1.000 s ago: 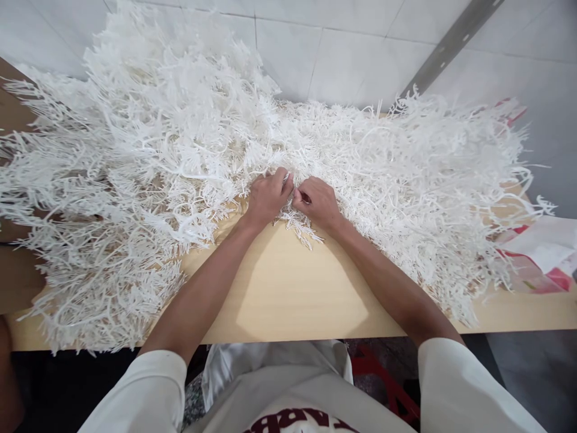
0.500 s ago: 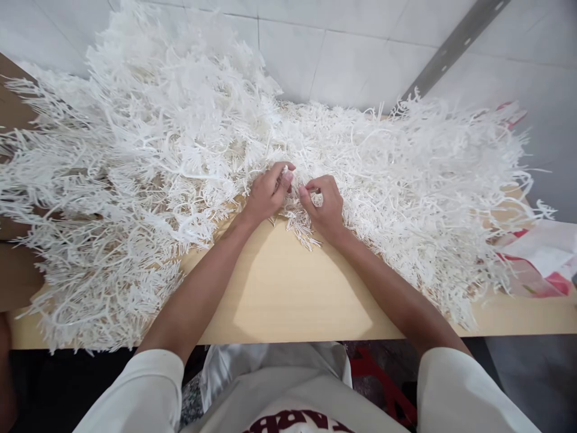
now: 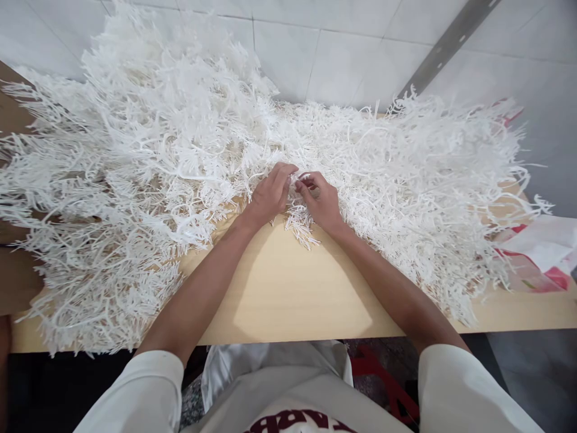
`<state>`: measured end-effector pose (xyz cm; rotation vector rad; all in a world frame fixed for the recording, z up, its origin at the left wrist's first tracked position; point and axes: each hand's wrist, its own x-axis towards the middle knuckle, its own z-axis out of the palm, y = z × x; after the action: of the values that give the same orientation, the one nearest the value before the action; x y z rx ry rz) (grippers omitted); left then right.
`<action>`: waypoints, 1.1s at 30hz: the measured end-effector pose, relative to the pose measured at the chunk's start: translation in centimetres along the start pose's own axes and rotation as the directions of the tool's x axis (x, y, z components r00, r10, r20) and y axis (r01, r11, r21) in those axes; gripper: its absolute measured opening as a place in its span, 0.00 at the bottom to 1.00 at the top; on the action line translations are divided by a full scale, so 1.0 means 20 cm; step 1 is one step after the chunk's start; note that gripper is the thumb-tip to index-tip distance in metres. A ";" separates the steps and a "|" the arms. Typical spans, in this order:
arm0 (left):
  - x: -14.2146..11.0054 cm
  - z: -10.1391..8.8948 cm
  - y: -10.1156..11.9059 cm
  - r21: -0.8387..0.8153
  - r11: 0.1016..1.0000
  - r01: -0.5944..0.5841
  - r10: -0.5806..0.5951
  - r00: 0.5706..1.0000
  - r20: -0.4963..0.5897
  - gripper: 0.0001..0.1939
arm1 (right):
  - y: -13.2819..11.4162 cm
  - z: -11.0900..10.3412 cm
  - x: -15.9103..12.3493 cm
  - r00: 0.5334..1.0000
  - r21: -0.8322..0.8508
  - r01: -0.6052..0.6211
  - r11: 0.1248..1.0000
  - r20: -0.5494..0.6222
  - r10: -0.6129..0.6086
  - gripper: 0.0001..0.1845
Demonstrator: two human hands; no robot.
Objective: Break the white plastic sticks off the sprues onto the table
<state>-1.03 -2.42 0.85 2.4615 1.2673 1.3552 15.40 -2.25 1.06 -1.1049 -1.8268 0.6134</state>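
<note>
pale wooden table (image 3: 297, 288); white strands (image 3: 180, 132) thin, branching, heaped; left hand (image 3: 271, 193), right hand (image 3: 323, 199) both pinching strands.

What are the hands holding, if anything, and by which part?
White strands, apparently pinched in the left hand; right hand is at them, grip unclear. Can't tell which part is held.

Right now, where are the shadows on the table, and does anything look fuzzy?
Head view: soft shadows lie on the table beside the left forearm and right forearm, with a brighter patch between; head view: the tall left heap of white strands looks hazy, its top strands blending together.
</note>
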 end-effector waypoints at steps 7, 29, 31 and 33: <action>0.00 0.01 -0.01 0.234 0.971 0.052 -0.029 0.994 -0.101 0.14 | -0.02 -0.03 -0.01 0.995 0.292 -0.066 0.954 -0.058 0.087 0.20; 0.00 -0.01 -0.03 0.056 0.996 0.076 -0.072 0.995 -0.074 0.18 | -0.03 -0.02 -0.01 0.996 0.131 -0.065 0.989 -0.056 0.073 0.23; -0.01 -0.01 -0.03 0.074 0.991 0.116 -0.109 0.990 -0.093 0.17 | -0.03 -0.02 -0.01 0.997 0.112 -0.035 0.993 -0.064 0.042 0.28; -0.01 -0.01 -0.02 0.081 0.985 0.154 -0.145 0.983 -0.111 0.16 | -0.03 -0.02 -0.01 0.999 0.088 -0.008 0.996 -0.047 0.012 0.31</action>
<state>-1.51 -2.31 0.74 2.3215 1.5345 1.4355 15.47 -2.68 1.66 -1.0621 -1.7386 0.6615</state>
